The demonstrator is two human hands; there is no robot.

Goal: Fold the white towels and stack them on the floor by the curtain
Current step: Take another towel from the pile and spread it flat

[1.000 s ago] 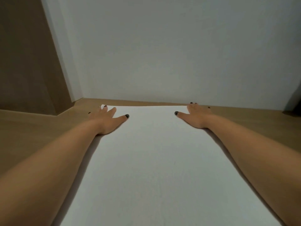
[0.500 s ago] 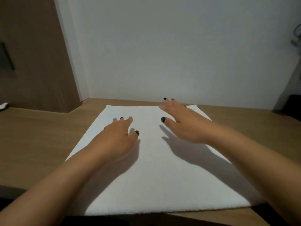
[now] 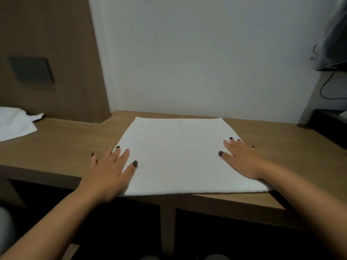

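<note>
A white towel [image 3: 178, 154] lies flat and folded on the wooden desk [image 3: 62, 145], its near edge at the desk's front. My left hand [image 3: 110, 171] lies flat with spread fingers over the towel's near left edge, partly on the wood. Across from it, my right hand [image 3: 242, 160] rests flat on the towel's right edge, fingers straight. A second white towel [image 3: 15, 124] lies loose at the far left of the desk.
A white wall stands behind the desk and a brown wood panel [image 3: 47, 53] with a dark plate is at the left. A black cable [image 3: 326, 87] hangs at the right. Below the desk front a wooden leg [image 3: 167, 228] and dark space show.
Both hands slid from the towel's far corners back toward me and outward to its side edges. The camera pulled back, showing the desk front and the second towel.
</note>
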